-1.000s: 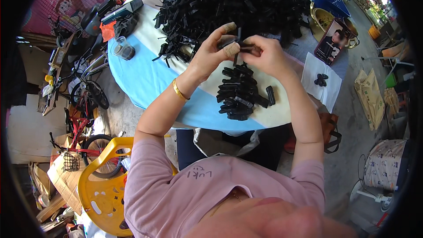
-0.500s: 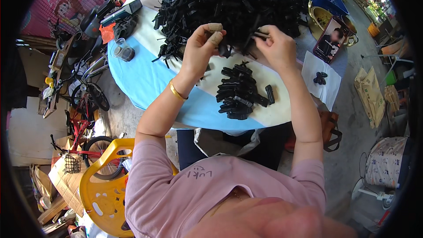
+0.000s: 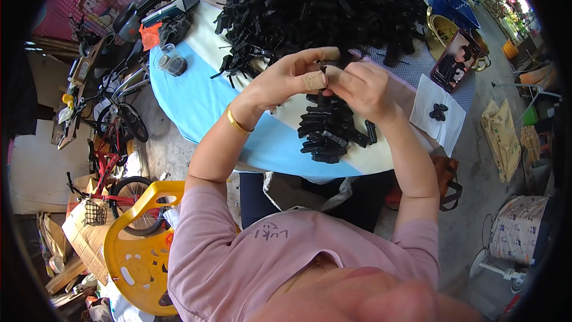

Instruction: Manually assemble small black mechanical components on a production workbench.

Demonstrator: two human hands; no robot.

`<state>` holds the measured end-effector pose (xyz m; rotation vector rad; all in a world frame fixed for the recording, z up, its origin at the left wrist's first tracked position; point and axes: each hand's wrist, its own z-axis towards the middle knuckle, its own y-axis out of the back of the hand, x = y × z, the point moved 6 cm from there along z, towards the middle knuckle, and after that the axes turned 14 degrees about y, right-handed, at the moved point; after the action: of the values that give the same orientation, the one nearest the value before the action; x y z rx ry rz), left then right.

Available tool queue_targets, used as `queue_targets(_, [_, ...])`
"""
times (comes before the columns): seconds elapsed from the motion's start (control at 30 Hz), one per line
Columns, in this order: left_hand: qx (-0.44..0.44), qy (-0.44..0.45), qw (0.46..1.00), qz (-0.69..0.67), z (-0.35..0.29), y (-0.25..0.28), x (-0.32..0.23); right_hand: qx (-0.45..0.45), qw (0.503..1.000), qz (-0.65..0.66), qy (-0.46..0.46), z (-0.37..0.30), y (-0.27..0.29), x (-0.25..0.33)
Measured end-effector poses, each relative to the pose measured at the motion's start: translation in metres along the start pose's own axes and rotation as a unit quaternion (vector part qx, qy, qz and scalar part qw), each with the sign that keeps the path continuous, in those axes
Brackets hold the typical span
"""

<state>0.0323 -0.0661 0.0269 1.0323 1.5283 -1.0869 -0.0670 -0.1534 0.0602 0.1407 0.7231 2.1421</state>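
Observation:
My left hand (image 3: 285, 80), with tan tape round its thumb and a fingertip, pinches a small black plastic piece (image 3: 323, 68). Against it from the other side, my right hand (image 3: 364, 88) is closed with curled fingers. Most of the piece is hidden between the two hands, so its exact kind does not show. Just below the hands lies a neat stack of black plastic clip-like parts (image 3: 325, 131), partly covered by my fingers. One loose black part (image 3: 371, 132) rests right of that stack. Beyond my hands spreads a large heap of similar black parts (image 3: 322, 15).
The round table's cloth (image 3: 196, 104) is blue and cream. At left stands a clear plastic cup (image 3: 173, 64) with dark liquid. On the right are a propped phone (image 3: 456, 61), brass-coloured pot (image 3: 442, 28), blue box (image 3: 453, 3) and white paper (image 3: 441, 125) bearing small dark pieces. A yellow chair (image 3: 134, 250) stands left.
My hands were apart, each with dark pieces at the fingers. They have come together over the top of the stack. The view has shifted slightly.

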Motion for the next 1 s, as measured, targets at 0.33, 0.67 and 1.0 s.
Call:
queue_targets(0.33, [-0.033, -0.061, 0.985, -0.16, 0.005, 0.011, 0.0, -0.03, 0.92, 0.249, -0.3, -0.019, -0.009, -0.022])
queue_targets(0.67, [-0.231, -0.123, 0.961, 0.088, -0.003, 0.004, -0.003, -0.067, 0.829, 0.385, -0.399, -0.025, -0.028, -0.025])
queue_targets(1.0, [-0.263, -0.225, 0.928, 0.137, -0.008, -0.001, -0.004, -0.059, 0.852, 0.339, -0.393, -0.026, -0.029, -0.02])
